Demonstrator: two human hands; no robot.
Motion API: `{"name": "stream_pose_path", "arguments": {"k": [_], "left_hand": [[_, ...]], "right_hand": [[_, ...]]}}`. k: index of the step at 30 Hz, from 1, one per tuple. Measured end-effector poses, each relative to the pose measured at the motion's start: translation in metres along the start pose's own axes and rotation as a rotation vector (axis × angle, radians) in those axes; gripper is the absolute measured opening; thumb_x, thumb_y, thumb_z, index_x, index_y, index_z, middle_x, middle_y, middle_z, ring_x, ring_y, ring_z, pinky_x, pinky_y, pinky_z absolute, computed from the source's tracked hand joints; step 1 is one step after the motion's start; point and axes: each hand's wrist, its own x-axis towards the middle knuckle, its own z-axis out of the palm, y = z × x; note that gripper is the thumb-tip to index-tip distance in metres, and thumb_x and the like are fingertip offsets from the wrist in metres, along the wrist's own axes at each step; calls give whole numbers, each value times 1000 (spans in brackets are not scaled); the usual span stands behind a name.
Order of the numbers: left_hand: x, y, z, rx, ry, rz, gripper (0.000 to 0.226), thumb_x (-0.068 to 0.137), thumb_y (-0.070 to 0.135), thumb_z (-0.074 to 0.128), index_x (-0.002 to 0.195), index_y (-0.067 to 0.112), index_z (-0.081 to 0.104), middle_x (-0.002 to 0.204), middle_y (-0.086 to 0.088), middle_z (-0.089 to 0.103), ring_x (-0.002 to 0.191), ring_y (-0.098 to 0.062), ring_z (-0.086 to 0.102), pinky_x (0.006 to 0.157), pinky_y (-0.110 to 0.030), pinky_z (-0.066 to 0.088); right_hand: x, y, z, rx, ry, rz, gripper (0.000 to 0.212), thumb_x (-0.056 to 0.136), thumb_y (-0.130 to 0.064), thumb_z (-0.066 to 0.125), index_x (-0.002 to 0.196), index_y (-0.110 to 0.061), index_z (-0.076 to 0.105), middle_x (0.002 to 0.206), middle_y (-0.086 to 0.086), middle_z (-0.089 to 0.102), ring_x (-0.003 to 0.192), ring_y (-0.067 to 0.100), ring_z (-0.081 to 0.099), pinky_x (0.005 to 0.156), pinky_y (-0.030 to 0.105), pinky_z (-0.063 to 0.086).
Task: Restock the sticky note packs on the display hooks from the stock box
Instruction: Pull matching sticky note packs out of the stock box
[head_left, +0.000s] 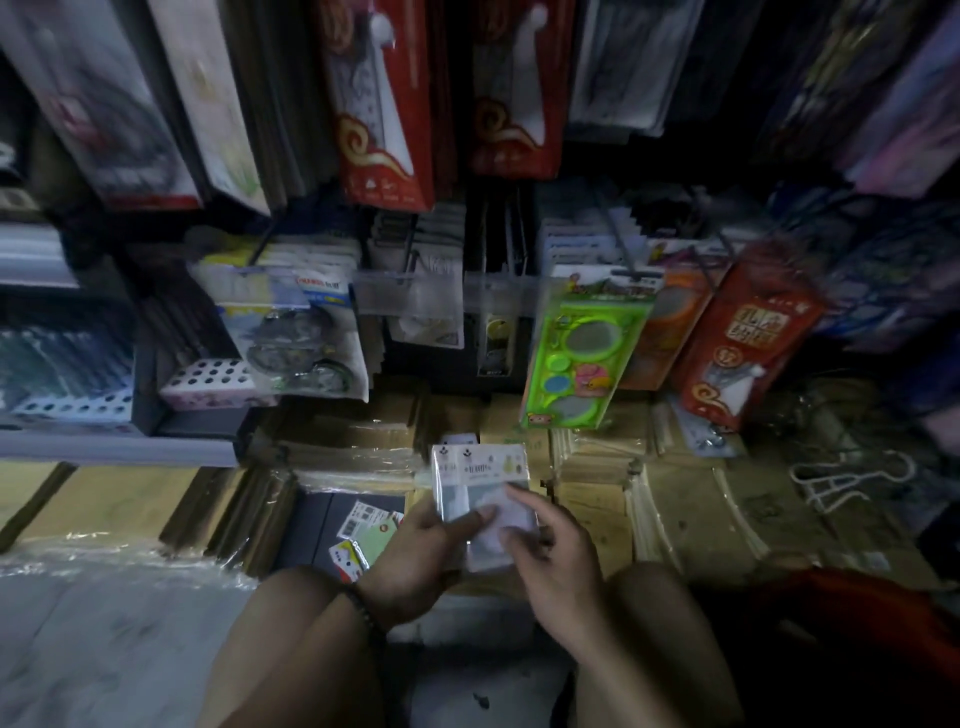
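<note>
Several sticky note packs (470, 470) sit fanned between both hands: left hand (415, 551) pinches their lower edge, right hand (556, 561) curls on the front. Hanging seems not yet begun; display hooks (621, 249) lie above, stock box (317, 525) just left.

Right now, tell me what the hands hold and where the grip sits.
Sticky note packs, by their lower half: left hand pinches the left edge, right hand the lower right corner.
</note>
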Motion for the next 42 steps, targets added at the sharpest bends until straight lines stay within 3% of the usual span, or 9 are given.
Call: {"name": "stream_pose_path", "arguments": {"k": [3,7,12,16,21,26,32,38,42], "left_hand": [[-23,8,10,36,-52,50,39,104,14,67,142,9,61,137,-25,67,127,-48,65,107,-72,48],[-51,45,25,56,-40,119,38,103,14,66,140,9,61,134,-21,70,121,-43,70,97,-60,59],[-85,111,55,119,-69,270,48,99,12,73,144,10,56,137,-20,69,121,-48,68,97,-69,55],[-110,172,88,152,-106,415,43,100,6,68,142,9,60,134,-18,72,119,-43,71,86,-53,63],[-133,238,130,166,-81,568,45,94,4,74,138,10,64,132,-14,74,123,-37,71,110,-61,51],[-147,300,169,233,-147,638,38,97,5,66,135,9,65,126,-15,76,114,-38,75,86,-50,64],[-160,364,211,411,-128,852,34,98,6,69,130,14,66,123,-13,78,104,-35,78,79,-47,64],[-162,415,247,443,-76,1149,81,102,3,62,156,54,28,137,7,71,121,-21,73,93,-47,64],[-160,445,265,489,-122,1181,104,103,-4,57,143,78,6,138,-5,71,117,-28,75,93,-52,64]], "right_hand": [[-18,-20,-13,104,72,-15,43,95,-5,75,119,-41,76,128,-10,73,103,11,76,76,28,64],[-30,-65,-32,116,124,-93,50,89,1,78,112,-43,79,119,-12,78,101,12,77,82,38,65],[-45,-147,-65,171,121,-226,52,89,2,79,112,-45,79,114,-12,79,102,10,77,80,31,64],[-55,-216,-94,215,89,-345,47,92,7,74,120,-30,76,106,-7,82,98,11,79,78,25,63],[-56,-284,-122,240,131,-477,44,93,10,72,119,-26,75,102,-8,82,96,11,79,75,21,61],[-51,-342,-158,186,237,-620,45,94,3,73,118,-35,75,109,-18,79,102,4,76,81,19,58],[-42,-410,-217,164,356,-794,43,92,6,75,118,-28,75,107,-20,77,96,0,75,81,15,56],[-10,-460,-275,192,464,-860,45,95,2,74,119,-36,74,120,-11,76,110,4,73,94,27,60],[15,-490,-291,146,484,-906,43,96,-2,73,123,-37,73,134,-18,69,125,4,65,106,35,57]]}}
